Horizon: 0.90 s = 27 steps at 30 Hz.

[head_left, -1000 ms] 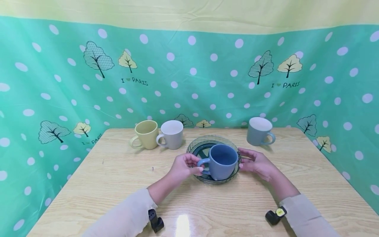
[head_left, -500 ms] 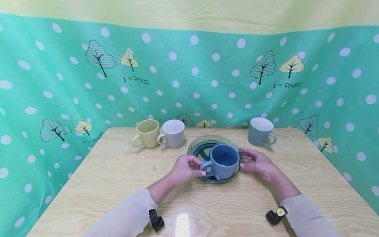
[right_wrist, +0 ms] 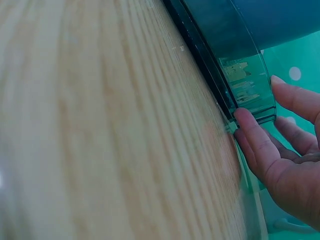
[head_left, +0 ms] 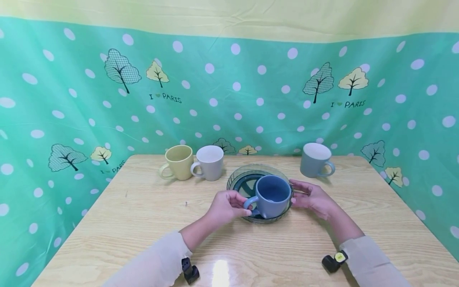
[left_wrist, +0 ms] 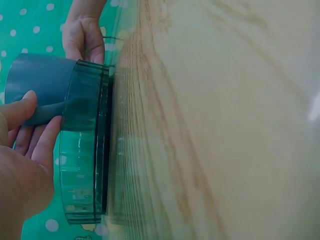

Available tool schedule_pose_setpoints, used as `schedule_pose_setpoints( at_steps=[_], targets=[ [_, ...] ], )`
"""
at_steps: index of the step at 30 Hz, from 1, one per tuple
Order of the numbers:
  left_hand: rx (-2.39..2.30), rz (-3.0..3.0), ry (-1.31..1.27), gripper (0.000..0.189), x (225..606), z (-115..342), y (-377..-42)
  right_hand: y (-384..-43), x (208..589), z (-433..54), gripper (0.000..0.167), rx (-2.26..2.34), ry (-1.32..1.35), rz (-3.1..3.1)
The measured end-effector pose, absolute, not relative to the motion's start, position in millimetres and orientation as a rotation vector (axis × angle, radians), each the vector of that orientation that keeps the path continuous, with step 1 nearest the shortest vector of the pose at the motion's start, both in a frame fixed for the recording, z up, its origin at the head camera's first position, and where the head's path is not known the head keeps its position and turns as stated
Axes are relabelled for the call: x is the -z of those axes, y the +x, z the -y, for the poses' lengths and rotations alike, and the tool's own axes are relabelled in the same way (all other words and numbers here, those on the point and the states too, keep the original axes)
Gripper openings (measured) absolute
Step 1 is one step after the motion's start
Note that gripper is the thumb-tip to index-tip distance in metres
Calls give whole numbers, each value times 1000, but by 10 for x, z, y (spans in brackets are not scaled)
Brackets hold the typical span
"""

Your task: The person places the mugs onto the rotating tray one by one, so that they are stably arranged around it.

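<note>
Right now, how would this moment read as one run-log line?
left grip: holds blue mug by handle; right grip: touches glass bowl; blue mug: inside glass bowl; on table: yellow mug, white mug, blue-grey mug

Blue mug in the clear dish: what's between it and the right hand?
The dish wall separates mug and right hand, in the right wrist view.

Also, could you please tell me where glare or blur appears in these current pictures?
Head view: white glare on the table at the bottom edge, blue mug fairly clear; left wrist view: wood grain soft, bright patch at the right edge; right wrist view: nearest wood blurred, bright spot at the left edge.
</note>
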State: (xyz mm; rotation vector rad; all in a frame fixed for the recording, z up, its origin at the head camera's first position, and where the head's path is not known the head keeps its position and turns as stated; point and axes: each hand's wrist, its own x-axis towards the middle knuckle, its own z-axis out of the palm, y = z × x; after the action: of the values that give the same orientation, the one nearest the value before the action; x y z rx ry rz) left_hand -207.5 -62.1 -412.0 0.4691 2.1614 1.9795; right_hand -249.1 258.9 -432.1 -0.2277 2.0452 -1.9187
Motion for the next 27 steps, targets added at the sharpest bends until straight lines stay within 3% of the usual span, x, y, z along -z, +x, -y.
schedule_pose_setpoints(
  at_steps=[15,23,27],
  targets=[
    [-1894,-2234,541,22,4125,649,-2068,-2479,4310,-2588,82,1921,-227,-2048],
    [-1894,-2203,573,40,4118,765,-2078,-2471,4302,-2577,81,1913,-227,-2051],
    [-1914,-2178,601,38,4108,846,-2073,-2469,4299,-2577,81,1914,-232,-2054]
  ],
)
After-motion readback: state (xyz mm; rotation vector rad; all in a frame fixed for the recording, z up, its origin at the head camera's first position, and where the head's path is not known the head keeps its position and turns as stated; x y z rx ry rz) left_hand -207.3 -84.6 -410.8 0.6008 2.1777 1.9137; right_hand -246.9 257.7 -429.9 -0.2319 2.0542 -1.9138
